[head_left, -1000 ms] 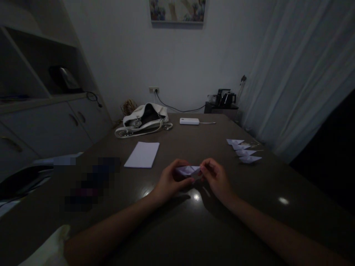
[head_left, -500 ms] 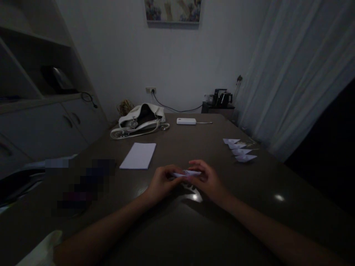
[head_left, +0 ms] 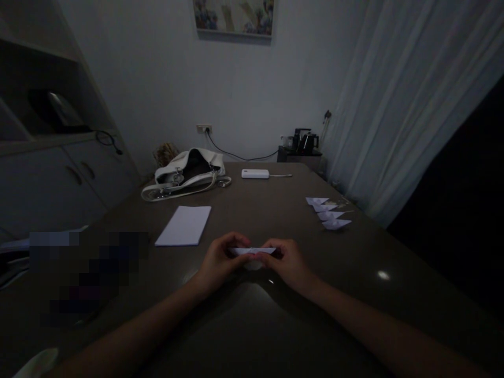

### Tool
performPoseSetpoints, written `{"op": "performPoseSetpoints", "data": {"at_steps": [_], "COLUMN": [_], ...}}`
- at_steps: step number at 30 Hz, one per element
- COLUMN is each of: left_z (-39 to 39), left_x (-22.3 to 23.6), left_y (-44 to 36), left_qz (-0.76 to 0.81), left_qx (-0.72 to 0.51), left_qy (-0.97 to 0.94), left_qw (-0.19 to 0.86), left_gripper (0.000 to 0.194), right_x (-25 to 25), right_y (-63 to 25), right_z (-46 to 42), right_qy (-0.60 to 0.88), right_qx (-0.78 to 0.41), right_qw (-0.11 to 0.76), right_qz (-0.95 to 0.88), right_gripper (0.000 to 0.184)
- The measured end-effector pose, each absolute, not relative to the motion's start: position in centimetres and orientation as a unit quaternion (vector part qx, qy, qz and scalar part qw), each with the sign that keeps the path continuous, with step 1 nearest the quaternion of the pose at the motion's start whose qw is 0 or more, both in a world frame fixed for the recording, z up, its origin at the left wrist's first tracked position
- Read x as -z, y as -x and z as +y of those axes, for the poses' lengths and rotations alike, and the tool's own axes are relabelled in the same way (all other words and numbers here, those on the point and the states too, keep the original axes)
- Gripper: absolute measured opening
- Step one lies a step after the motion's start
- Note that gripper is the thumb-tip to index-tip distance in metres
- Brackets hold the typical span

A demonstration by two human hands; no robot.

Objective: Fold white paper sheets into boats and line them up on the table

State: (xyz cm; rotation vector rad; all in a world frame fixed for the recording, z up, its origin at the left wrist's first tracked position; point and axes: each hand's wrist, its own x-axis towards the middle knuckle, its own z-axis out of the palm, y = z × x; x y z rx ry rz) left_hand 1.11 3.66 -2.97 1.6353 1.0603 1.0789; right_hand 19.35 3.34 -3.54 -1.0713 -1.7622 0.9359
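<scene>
Between my two hands is a small folded white paper boat (head_left: 252,251), held just above the dark table (head_left: 252,325). My left hand (head_left: 222,260) pinches its left end, thumb in front and fingers behind. My right hand (head_left: 289,262) grips the right end the same way, with the thumbs close together at the middle. Fingers cover parts of the boat. Several finished paper boats (head_left: 336,224) stand in a row to the right. A stack of white paper (head_left: 184,226) lies flat to the left, beyond my left hand.
A white handbag (head_left: 189,173) rests at the table's back left. Near the back edge lies a white power bank (head_left: 255,174) with a short cable. A blurred-out patch (head_left: 94,278) covers something on the left. Behind the table, a black kettle (head_left: 309,142) stands by the curtain (head_left: 354,131).
My right fingers, raised before, have come down onto the paper boat. The boat now looks straighter and more level. The whole view has shifted slightly, moving things leftward.
</scene>
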Motion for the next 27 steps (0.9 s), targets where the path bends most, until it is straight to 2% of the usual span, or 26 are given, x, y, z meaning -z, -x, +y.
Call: {"op": "performPoseSetpoints", "data": {"at_steps": [6,10,18,23,27], "left_z": [4.0,4.0,3.6,3.8,4.0], "left_x": [3.2,3.3,2.8,3.0,2.9], "left_y": [-1.3,-1.2,-1.1,-1.0,-0.9], "left_qz": [0.438,0.442,0.451,0.439,0.444], "left_qx": [-0.418,-0.36,-0.28,-0.309,-0.315], "left_qy": [-0.629,-0.657,-0.685,-0.657,-0.661], "left_qw": [0.487,0.493,0.499,0.528,0.517], "left_gripper": [0.037,0.032,0.024,0.027,0.028], "right_x": [3.7,4.1,3.5,4.2,4.7], "right_y": [-19.5,-19.9,-20.2,-20.1,-20.2], "right_z": [3.6,4.2,3.9,4.1,4.5], "right_qy": [0.443,0.433,0.402,0.381,0.378], "right_qx": [-0.369,-0.393,-0.351,-0.449,-0.492], "right_qw": [0.407,0.376,0.384,0.407,0.379], "right_qz": [-0.709,-0.719,-0.753,-0.698,-0.687], "right_gripper": [0.02,0.018,0.014,0.02,0.026]}}
